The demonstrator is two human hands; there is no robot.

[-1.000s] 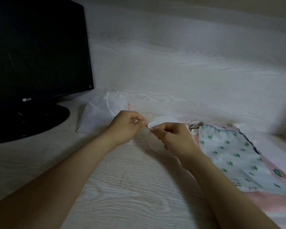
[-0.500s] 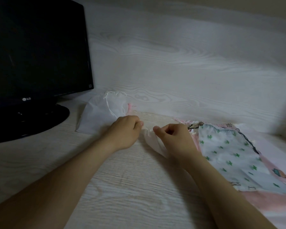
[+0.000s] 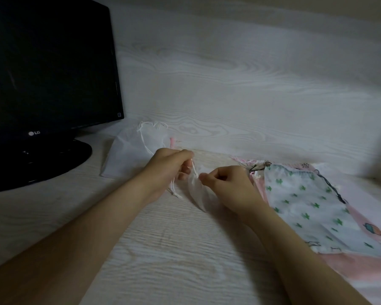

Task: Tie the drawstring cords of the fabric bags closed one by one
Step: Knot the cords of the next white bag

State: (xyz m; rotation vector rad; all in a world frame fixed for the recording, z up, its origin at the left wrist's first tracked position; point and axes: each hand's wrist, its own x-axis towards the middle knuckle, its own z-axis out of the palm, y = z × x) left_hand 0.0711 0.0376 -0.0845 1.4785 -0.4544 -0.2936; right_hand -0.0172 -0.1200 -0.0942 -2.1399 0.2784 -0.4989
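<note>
Pale wood-grained bench [image 3: 174, 260] runs back to a wall panel [image 3: 229, 84] of the same grain. Near the middle of the bench, toward its back edge, lies the small white bag [image 3: 196, 192]. It is thin, half see-through and narrow, with its mouth gathered to a point. Whether anything is inside cannot be told.

A white cord [image 3: 194, 169] runs up from that mouth into the left hand [image 3: 169, 170], whose grip is closed round it with the fingers curled. The loose ends trail out below the hand onto the bench. The right hand [image 3: 229, 188] has its grip closed too, thumb and fingertips pinching the bag at its gathered mouth. Both hands are just beside each other, with the bag between them.

Four bags can be counted for certain. Behind the left hand, at the back edge, sits a larger white bag [image 3: 130, 155], its top bunched under a looped white cord and its contents hidden. Toward the right edge lies a flat cactus-print bag [image 3: 306, 201] with a dark cord, spread over a pink bag [image 3: 365, 216]. How many pink ones are beneath it is unclear.

One black monitor [image 3: 48, 62] stands on its round base at the back left corner.
</note>
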